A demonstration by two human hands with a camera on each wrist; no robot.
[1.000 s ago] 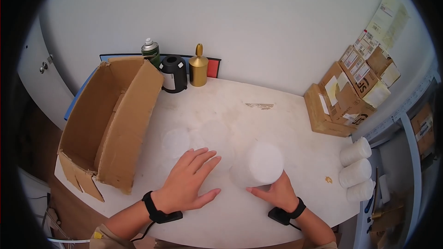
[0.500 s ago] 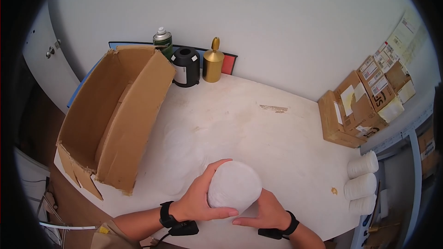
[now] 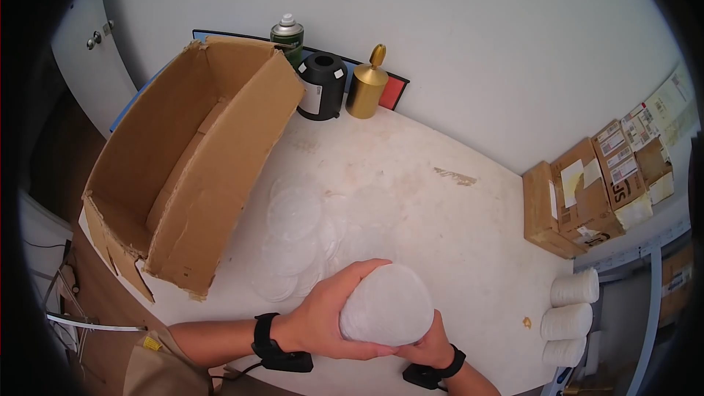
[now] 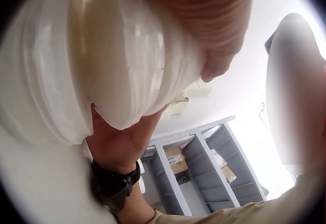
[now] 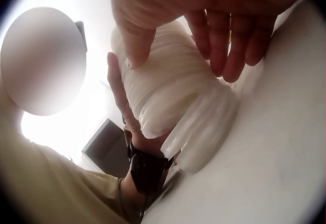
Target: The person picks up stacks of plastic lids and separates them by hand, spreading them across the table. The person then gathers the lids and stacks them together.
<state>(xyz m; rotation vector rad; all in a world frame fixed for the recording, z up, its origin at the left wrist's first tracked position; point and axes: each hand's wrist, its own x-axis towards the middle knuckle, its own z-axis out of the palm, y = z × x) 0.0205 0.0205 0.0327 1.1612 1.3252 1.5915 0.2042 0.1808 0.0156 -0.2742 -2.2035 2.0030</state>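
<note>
A thick stack of translucent white round plastic lids (image 3: 389, 304) is between my two hands over the near part of the table. My left hand (image 3: 326, 315) grips the stack from the left, thumb along its near side. From the lower right my right hand (image 3: 434, 345) holds it, largely hidden behind the stack in the head view. In the right wrist view, that hand's thumb and fingers (image 5: 234, 56) curl round the lids. Both wrist views show a gap where the stack (image 4: 122, 56) parts into two sections. Loose flat lids (image 3: 293, 213) lie overlapping on the table, left of centre.
An open cardboard box (image 3: 231, 198) stands on the left. Behind it are a spray can (image 3: 288, 35), a black cylinder (image 3: 323, 88) and a gold canister (image 3: 367, 94). Three lid stacks (image 3: 566, 321) lie at the right edge, near cartons (image 3: 587, 191).
My left hand came from open over the loose lids to grip the stack. The right hand brought the stack left and nearer. The head view has shifted, and the loose lids show more clearly.
</note>
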